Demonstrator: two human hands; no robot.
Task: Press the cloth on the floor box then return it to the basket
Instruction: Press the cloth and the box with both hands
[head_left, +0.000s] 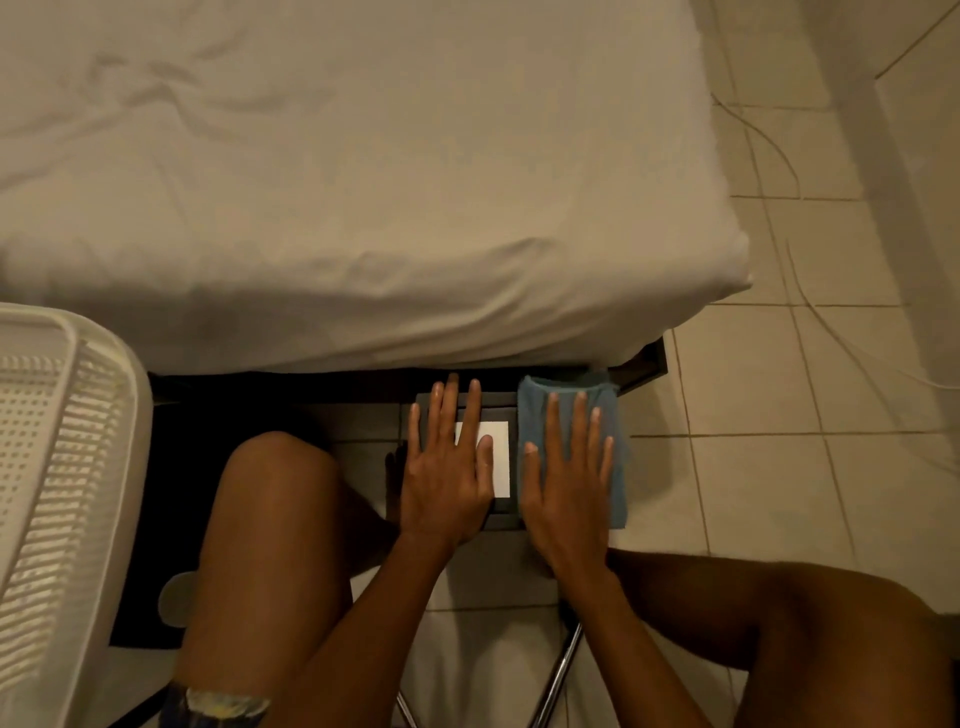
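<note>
The cloth (571, 410) is a plain muted blue with no print, and the floor box (498, 512) beneath it is dark grey to black, bearing one plain white rectangular label (497, 457) on its top face. The basket (62, 467) is white plastic with a regular grid of small perforations and ribbed slots, the bed sheet (363, 182) is uniform off-white, unpatterned, and the floor tiles (753, 467) are pale cream divided by thin darker grout lines. A black mat (171, 493) lies under the basket side, and the shorts hem (218, 704) shows a dark blue fabric printed with yellow and pale patches.
</note>
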